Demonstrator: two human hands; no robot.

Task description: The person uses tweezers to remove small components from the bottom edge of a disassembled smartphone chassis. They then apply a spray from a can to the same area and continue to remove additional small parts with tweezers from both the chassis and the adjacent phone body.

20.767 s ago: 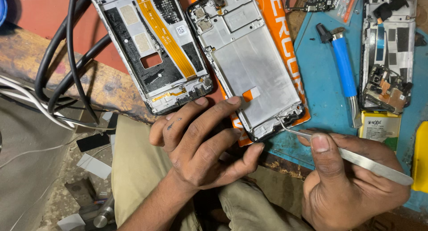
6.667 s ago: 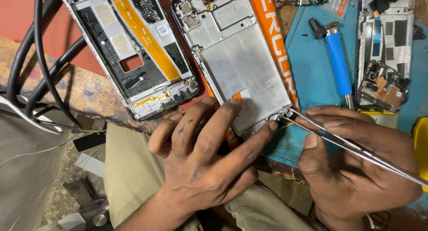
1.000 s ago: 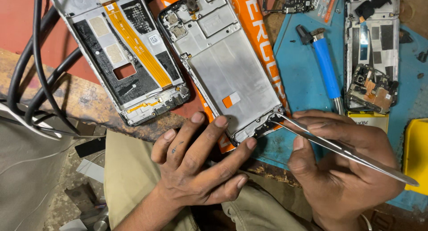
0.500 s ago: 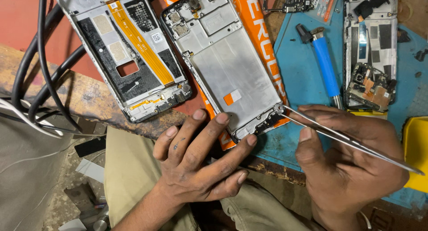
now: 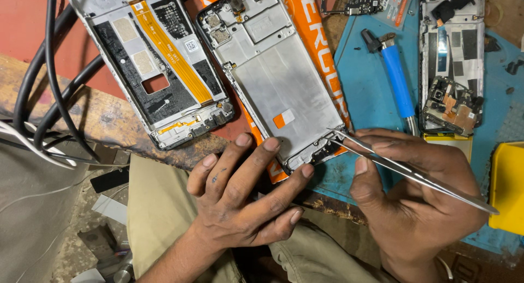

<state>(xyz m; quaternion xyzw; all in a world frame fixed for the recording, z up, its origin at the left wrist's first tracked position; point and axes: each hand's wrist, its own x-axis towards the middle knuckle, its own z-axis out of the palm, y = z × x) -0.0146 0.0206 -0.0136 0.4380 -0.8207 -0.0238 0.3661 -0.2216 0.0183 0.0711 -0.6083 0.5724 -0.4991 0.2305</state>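
Head view, largest to smallest. A worn wooden desk (image 5: 109, 119) carries a blue work mat (image 5: 371, 81) and three opened phones. The middle one, a silver phone frame (image 5: 278, 81), lies face down on an orange sheet across the mat's left edge, just beyond the person's lap. A second frame with an orange flex strip (image 5: 153, 64) lies to its left and a third (image 5: 450, 59) lies at far right. A blue-handled screwdriver (image 5: 397, 78) lies between the middle and right frames.

The left hand (image 5: 240, 206) grips nothing: its fingers are spread, and the fingertips rest at the silver phone frame's near edge to steady it. The right hand (image 5: 415, 201) pinches steel tweezers (image 5: 415, 174), with the points at the frame's lower right corner, just above a small dark part (image 5: 322, 151).

Step in hand, as judged: fine tweezer work at that corner. Any further move there calls for a still frame and a light, exact pinch, since the part is tiny.

Compared with half a second earlier, the tweezer points sit slightly lower on the same corner, and the left hand is nearly unmoved.
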